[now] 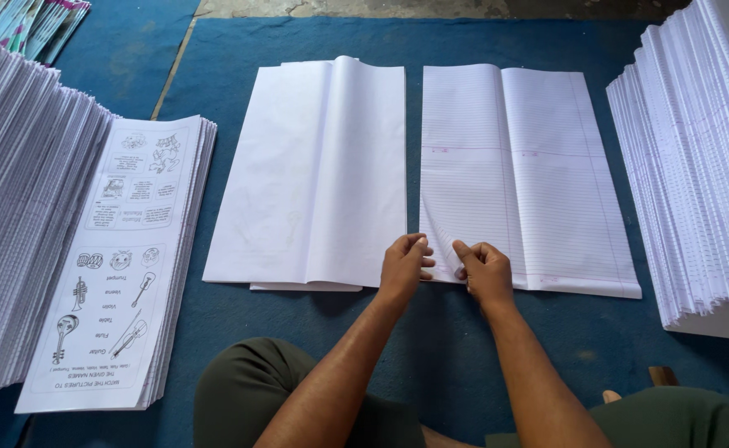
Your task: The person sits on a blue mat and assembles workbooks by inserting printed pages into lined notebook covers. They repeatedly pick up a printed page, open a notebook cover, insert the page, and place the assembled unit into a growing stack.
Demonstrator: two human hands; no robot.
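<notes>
Blue carpet (480, 348), coarse and matte, covers the floor under everything. At three o'clock a tall stack of ruled sheets (696, 174) fans its edges; at nine o'clock a thicker grey-edged pile (16, 216) leans beside a stack of printed picture sheets (128, 265) with instrument drawings. Centre left lies a plain white folded pile (323, 174), smooth with a soft crease. Just right of it lies the lined paper stack (538, 174), thin and flexible, its near-left corner curling up. The left hand (404, 267) and right hand (485, 270) meet at six o'clock of that stack, fingers narrowed, pinching the lifted corner. It looks like a sheet being separated; peeling it free calls for a light, even pull.
</notes>
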